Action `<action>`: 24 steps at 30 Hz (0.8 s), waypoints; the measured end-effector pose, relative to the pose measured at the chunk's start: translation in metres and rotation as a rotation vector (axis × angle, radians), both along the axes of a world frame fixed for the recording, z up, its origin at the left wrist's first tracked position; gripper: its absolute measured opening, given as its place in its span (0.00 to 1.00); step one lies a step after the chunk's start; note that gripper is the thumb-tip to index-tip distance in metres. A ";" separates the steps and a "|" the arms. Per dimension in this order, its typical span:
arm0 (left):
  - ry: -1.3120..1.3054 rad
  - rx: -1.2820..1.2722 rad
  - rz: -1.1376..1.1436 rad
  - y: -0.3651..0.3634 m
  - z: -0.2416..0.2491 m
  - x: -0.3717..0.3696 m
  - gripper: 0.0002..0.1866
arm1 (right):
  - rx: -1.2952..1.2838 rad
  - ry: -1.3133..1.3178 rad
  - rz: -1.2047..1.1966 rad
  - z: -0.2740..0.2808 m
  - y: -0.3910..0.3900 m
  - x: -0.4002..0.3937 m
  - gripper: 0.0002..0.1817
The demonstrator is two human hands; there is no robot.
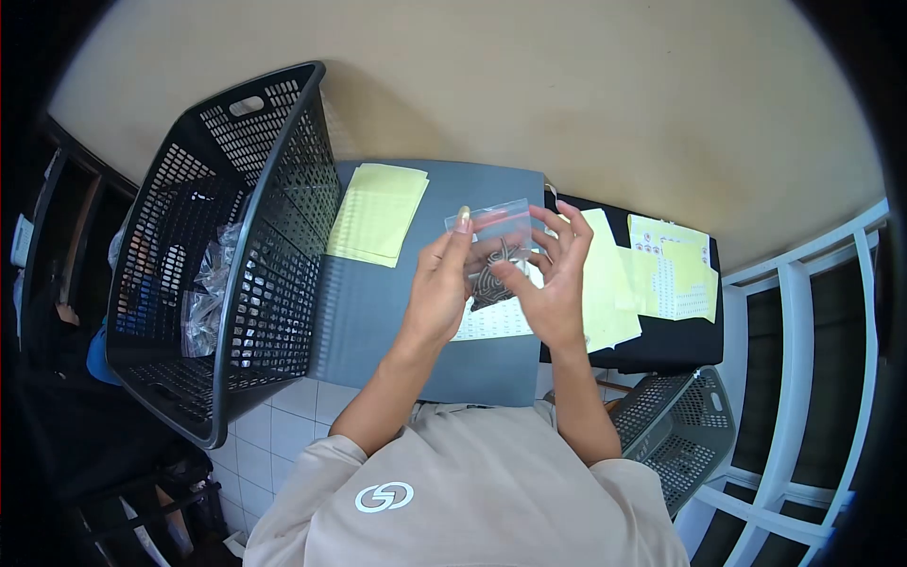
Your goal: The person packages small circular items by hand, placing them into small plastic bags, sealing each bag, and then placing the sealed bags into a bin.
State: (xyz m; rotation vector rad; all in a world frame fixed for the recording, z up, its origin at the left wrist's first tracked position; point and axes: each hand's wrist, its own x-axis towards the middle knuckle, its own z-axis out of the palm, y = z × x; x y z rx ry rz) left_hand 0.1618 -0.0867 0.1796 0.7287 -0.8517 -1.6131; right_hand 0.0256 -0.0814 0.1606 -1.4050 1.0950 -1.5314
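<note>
A small clear zip bag (515, 227) holds dark metal pieces, seemingly hooks or curved rods, bunched in its lower part. My left hand (440, 283) pinches the bag's left side, thumb in front near the top and fingers behind it. On the other side, my right hand (557, 293) has its thumb across the front of the bag and its curved, partly spread fingers by the right edge. The bag is raised above a grey table (378, 326). Beneath it lies a white printed sheet (496, 324), partly covered by the hands and bag.
A tall dark plastic basket (274, 236) with several bagged items (200, 317) stands at left. Yellow sheets (383, 213) lie beside it. More yellow papers (605, 283) and printed sheets (675, 269) rest at right. A lower basket (680, 435) stands near a white railing (794, 359).
</note>
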 end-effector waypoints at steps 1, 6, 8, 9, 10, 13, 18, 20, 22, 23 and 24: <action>-0.048 -0.032 0.003 0.000 0.004 0.000 0.27 | -0.054 0.118 -0.028 0.002 0.001 0.003 0.51; 0.065 0.004 -0.005 -0.003 0.012 0.012 0.26 | -0.009 0.046 -0.012 0.005 0.004 -0.006 0.49; 0.086 0.030 0.021 -0.005 0.012 0.016 0.26 | 0.031 -0.075 -0.094 0.008 0.006 -0.013 0.39; 0.088 0.026 0.038 -0.007 0.012 0.018 0.27 | 0.006 -0.147 -0.155 0.012 0.008 -0.014 0.23; 0.089 0.022 0.055 -0.009 0.012 0.019 0.27 | 0.004 -0.146 -0.153 0.014 0.010 -0.016 0.23; 0.070 0.005 0.033 -0.011 0.015 0.017 0.27 | -0.042 -0.148 -0.147 0.025 0.015 -0.017 0.03; 0.045 -0.010 0.013 -0.011 0.018 0.011 0.28 | 0.014 -0.082 -0.052 0.028 0.017 0.000 0.04; 0.034 -0.013 0.011 -0.011 0.019 0.010 0.29 | 0.044 -0.087 -0.008 0.024 0.014 0.003 0.05; -0.002 -0.033 0.015 -0.011 0.018 0.009 0.29 | 0.062 -0.103 -0.009 0.021 0.012 0.005 0.06; -0.005 -0.032 0.015 -0.011 0.018 0.009 0.29 | 0.056 -0.070 -0.007 0.020 0.011 0.005 0.05; -0.019 -0.027 0.021 -0.011 0.019 0.008 0.28 | 0.051 -0.036 -0.005 0.019 0.010 0.005 0.05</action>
